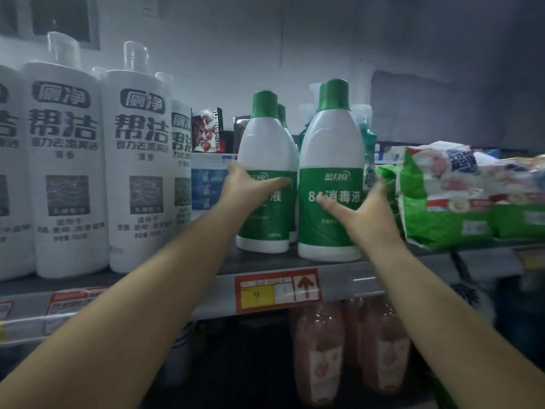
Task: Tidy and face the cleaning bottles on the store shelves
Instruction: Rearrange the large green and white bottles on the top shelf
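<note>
Two white disinfectant bottles with green caps and green labels stand upright at the shelf's front. My left hand (pixel 250 187) grips the left bottle (pixel 264 149) around its middle, thumb across the label. My right hand (pixel 359 208) grips the right bottle (pixel 331 160), thumb on the label front and fingers round its right side. More green-capped bottles stand behind them, mostly hidden. Tall white toilet-cleaner bottles (pixel 135 172) with black lettering fill the shelf's left part.
Green and white bags (pixel 448 196) lie stacked on the shelf at the right. Blue boxes (pixel 208 184) and small dark boxes sit behind the left bottle. A red and yellow price tag (pixel 277 290) hangs on the shelf edge (pixel 348 281). Pink bottles (pixel 318 346) stand on the shelf below.
</note>
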Tool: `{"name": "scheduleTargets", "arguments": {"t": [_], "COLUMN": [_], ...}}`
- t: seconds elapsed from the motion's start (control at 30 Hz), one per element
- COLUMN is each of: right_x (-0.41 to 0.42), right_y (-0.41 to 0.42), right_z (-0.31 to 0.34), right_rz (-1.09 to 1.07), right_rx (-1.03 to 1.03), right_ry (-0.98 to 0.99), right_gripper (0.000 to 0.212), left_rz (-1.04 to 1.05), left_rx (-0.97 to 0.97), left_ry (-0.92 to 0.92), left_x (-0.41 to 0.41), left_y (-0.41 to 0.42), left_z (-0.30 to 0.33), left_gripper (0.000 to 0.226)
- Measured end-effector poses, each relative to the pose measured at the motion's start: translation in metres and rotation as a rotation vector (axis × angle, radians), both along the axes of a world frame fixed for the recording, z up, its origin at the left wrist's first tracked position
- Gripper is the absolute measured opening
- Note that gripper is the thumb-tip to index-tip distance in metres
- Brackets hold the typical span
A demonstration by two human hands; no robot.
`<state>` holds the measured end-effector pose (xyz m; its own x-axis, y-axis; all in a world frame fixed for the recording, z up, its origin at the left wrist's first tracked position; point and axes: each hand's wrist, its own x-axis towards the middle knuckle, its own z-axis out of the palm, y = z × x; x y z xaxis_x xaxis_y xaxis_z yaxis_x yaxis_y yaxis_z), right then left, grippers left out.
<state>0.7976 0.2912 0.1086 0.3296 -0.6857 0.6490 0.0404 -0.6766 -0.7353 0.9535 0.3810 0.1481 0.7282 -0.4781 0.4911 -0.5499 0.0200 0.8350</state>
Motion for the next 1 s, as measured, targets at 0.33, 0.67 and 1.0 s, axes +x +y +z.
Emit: {"name": "scheduleTargets", "arguments": {"t": [0.33, 0.67, 1.0], "right_x": [0.002, 0.005, 0.007], "right_y": [-0.011, -0.024, -0.02], "right_z": [-0.006, -0.009, -0.011], "right_rz": [0.124, 0.184, 0.146], "right_rx": [0.019, 0.068, 0.018], "right_ry": [-0.103, -0.138, -0.138], "right_gripper": [0.059, 0.07, 0.064], "left_rz": [0.213, 0.321, 0.509], "left_rx": [-0.126, -0.154, -0.067], "left_ry": [-0.134, -0.147, -0.103], "left_x": [0.009, 0.02, 0.038], "left_y": [-0.003, 0.002, -0.005], "left_z": [-0.007, -0.006, -0.003], "left_gripper": [0.085, 0.09, 0.101]}}
